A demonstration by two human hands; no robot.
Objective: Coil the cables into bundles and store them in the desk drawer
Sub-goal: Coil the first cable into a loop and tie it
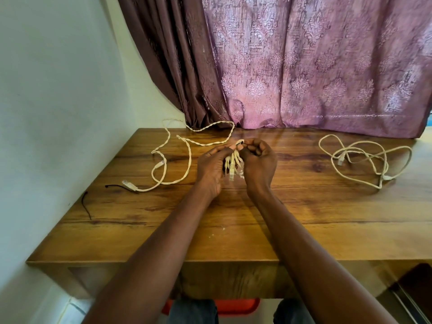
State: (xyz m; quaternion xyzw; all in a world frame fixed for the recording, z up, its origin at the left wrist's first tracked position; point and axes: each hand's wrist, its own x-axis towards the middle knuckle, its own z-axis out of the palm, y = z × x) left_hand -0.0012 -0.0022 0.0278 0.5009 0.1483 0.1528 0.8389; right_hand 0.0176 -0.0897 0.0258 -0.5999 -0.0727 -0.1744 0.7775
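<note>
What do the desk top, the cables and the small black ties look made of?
Desk top: wood or wood-look laminate, semi-gloss; visible grain, knots and a sheen near the curtain.
Loose cable and the coiled bundle between the left hand and right hand: cream plastic-jacketed cord, matte, with clear plastic plugs.
Black ties: thin, bent, probably plastic-coated wire; too small to be sure.
</note>
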